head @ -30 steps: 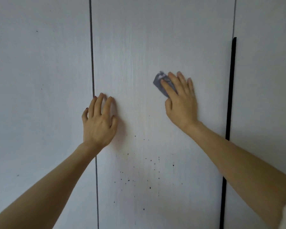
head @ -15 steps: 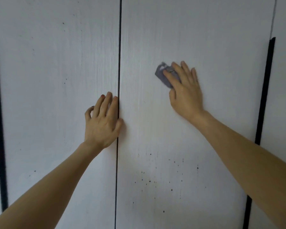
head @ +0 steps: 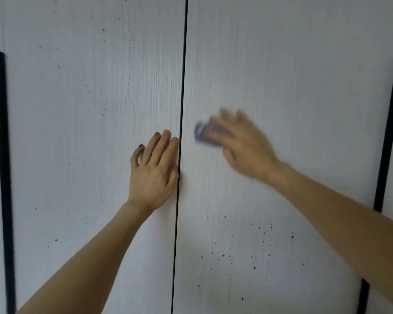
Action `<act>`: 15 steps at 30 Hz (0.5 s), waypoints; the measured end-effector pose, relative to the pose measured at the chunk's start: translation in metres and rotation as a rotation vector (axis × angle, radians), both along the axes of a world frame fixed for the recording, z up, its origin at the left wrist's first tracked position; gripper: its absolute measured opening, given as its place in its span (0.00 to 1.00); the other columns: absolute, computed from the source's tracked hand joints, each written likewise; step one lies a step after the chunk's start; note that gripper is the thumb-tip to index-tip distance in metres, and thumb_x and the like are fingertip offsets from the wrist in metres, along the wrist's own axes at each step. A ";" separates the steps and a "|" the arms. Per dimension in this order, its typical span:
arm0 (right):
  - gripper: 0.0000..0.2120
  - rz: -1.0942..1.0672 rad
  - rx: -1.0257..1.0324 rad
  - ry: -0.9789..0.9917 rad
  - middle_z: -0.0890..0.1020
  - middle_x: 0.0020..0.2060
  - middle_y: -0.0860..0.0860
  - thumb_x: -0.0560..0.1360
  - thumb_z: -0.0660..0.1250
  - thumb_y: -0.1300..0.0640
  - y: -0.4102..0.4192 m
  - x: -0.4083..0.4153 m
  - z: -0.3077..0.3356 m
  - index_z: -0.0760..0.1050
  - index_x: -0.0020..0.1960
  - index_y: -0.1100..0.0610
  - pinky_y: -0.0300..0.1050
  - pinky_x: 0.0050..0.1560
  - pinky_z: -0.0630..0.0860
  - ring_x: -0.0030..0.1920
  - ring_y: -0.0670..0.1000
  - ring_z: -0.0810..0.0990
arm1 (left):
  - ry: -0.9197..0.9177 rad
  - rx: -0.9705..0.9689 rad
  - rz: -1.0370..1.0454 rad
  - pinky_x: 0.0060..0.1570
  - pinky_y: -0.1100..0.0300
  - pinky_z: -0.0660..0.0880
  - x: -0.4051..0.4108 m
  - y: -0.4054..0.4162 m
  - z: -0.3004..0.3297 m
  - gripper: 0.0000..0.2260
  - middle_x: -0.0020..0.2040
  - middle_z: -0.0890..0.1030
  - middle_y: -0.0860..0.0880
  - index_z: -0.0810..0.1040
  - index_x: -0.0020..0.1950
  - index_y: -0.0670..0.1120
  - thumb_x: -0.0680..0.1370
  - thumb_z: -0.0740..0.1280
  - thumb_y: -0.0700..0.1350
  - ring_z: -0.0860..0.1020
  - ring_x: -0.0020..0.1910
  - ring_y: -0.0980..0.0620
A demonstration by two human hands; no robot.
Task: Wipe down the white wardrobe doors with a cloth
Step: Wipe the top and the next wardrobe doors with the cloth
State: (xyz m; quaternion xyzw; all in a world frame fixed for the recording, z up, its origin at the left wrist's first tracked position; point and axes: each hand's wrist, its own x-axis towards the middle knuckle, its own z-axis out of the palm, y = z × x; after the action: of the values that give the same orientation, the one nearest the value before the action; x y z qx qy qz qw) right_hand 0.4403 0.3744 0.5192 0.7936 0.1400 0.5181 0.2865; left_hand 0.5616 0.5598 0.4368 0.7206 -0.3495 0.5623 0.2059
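Note:
Two white wardrobe doors fill the view, a left door (head: 77,132) and a right door (head: 304,75), split by a thin dark gap. My left hand (head: 153,171) rests flat on the left door, fingers straight, right beside the gap. My right hand (head: 241,143), blurred by motion, presses a small grey-blue cloth (head: 202,133) against the right door with straight fingers. Most of the cloth is hidden under the fingers. Several dark specks (head: 254,245) dot the right door below my right hand.
A black vertical handle strip (head: 4,177) runs down the left door's far edge. Another black strip (head: 388,132) runs down the right door's far edge, partly hidden behind my right forearm. Fainter specks mark the left door.
My right hand has swept the cloth left and down toward the gap. My view has shifted left, so the gap sits nearer the middle. My left hand stays in place.

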 end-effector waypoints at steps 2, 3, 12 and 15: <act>0.25 0.003 0.265 -0.134 0.73 0.66 0.61 0.71 0.54 0.67 0.003 0.003 0.032 0.72 0.67 0.60 0.57 0.69 0.52 0.68 0.66 0.66 | 0.006 -0.023 -0.020 0.69 0.47 0.53 0.002 -0.003 -0.001 0.24 0.73 0.64 0.44 0.65 0.73 0.43 0.77 0.52 0.47 0.60 0.73 0.45; 0.25 0.006 0.367 -0.166 0.70 0.68 0.61 0.72 0.55 0.67 0.007 0.006 0.039 0.70 0.68 0.61 0.56 0.71 0.49 0.70 0.65 0.63 | 0.002 -0.028 -0.031 0.69 0.47 0.53 0.003 -0.003 -0.002 0.24 0.74 0.64 0.44 0.65 0.73 0.43 0.77 0.52 0.47 0.59 0.74 0.46; 0.22 -0.028 -0.004 0.026 0.75 0.65 0.54 0.72 0.57 0.63 0.029 0.021 -0.126 0.74 0.65 0.56 0.55 0.71 0.59 0.68 0.57 0.67 | -0.099 -0.067 -0.073 0.68 0.47 0.57 0.014 -0.002 -0.004 0.21 0.72 0.66 0.43 0.67 0.71 0.42 0.79 0.52 0.45 0.62 0.72 0.46; 0.20 -0.078 -0.107 0.159 0.76 0.64 0.51 0.77 0.54 0.64 0.025 0.014 -0.188 0.76 0.63 0.54 0.52 0.71 0.59 0.68 0.55 0.68 | -0.085 -0.101 -0.067 0.69 0.45 0.58 0.011 -0.006 -0.008 0.19 0.72 0.67 0.43 0.68 0.71 0.41 0.80 0.54 0.44 0.62 0.72 0.44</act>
State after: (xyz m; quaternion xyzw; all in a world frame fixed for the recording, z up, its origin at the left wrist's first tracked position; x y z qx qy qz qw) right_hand 0.4546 0.3993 0.3315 0.8207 0.1588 0.4337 0.3363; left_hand 0.5729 0.5537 0.4285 0.6729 -0.3530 0.6020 0.2454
